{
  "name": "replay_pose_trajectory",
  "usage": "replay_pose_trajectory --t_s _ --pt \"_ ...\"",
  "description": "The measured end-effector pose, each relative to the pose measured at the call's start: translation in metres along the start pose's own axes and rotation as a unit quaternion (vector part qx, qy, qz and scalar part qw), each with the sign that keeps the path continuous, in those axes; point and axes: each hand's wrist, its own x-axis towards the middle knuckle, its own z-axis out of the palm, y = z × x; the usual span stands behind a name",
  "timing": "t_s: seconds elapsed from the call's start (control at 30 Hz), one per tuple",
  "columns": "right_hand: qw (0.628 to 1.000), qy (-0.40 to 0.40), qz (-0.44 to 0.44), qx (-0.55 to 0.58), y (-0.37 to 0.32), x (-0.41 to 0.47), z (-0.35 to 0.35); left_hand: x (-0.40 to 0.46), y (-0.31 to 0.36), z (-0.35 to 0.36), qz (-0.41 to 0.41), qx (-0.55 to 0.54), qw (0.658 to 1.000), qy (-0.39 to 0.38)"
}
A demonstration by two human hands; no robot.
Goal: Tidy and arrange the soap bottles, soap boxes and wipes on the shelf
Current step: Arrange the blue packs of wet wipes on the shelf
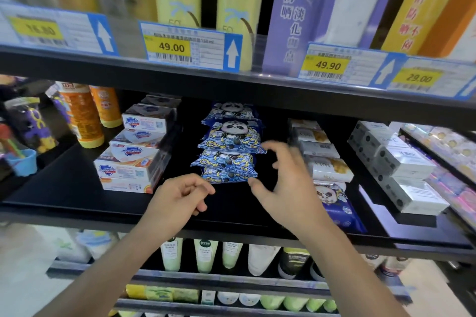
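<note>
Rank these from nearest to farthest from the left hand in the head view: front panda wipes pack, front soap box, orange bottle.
1. Front panda wipes pack, just right of the left hand.
2. Front soap box, to its left.
3. Orange bottle, far back left.

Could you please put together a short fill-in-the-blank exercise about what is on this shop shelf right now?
1. The blue wipe packs in the middle row show a ____ face.
2. The yellow price tag above the soap boxes reads ____.
3. The left hand and right hand are holding ____.
4. The orange bottles stand to the ____ of the soap boxes.

Missing words: panda; 49.00; nothing; left
</note>
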Motion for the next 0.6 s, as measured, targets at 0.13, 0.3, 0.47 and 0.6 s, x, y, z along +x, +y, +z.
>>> replay_pose_trajectory --t_s 0.13,0.3,0.47,0.6 --pt "0.998 -0.013 0.051 0.031 -0.007 0.032 0.003 -0.001 -0.003 -0.001 0.004 -0.008 1.000 -0.006" --pt "0.992 -0.073 0.090 0.049 -0.010 0.070 0.000 -0.001 -0.005 -0.004 0.004 -0.019 1.000 -0.010" --pt "0.987 -0.136 0.085 -0.005 -0.014 0.089 -0.004 -0.001 -0.006 -0.006 0.007 -0.023 1.000 -0.019" --pt "0.982 -0.164 0.090 -0.017 -0.013 0.092 -0.005 -0.001 -0.007 -0.005 0.013 -0.028 0.999 -0.018"
